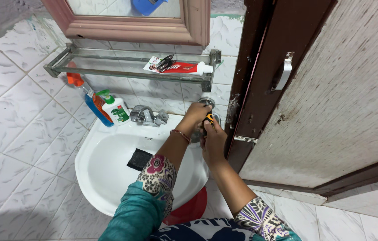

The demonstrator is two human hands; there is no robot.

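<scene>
Both hands meet at the right edge of the white sink (91,176), up against the tiled wall beside the dark door frame (251,85). The left hand (194,117) reaches higher and curls around a round metal wall tap (206,102) just above the sink's right rim, seemingly to steady it. The right hand (213,142) sits just below, closed around a small tool with a yellow and black handle (209,118) whose tip points toward the tap; what kind of tool it is, and where its tip lands, is hidden between the fingers. Most of the tap itself is covered by the two hands. Inside the sink lies a dark scrubbing pad (139,159), well left of the hands. At the sink's back rim stand a chrome faucet (148,116), a green soap dispenser (115,108) and a blue bottle (94,105). Above the sink a glass shelf (108,67) carries a toothpaste tube (182,68). A red object (192,209) under the sink is cut off by its rim.
</scene>
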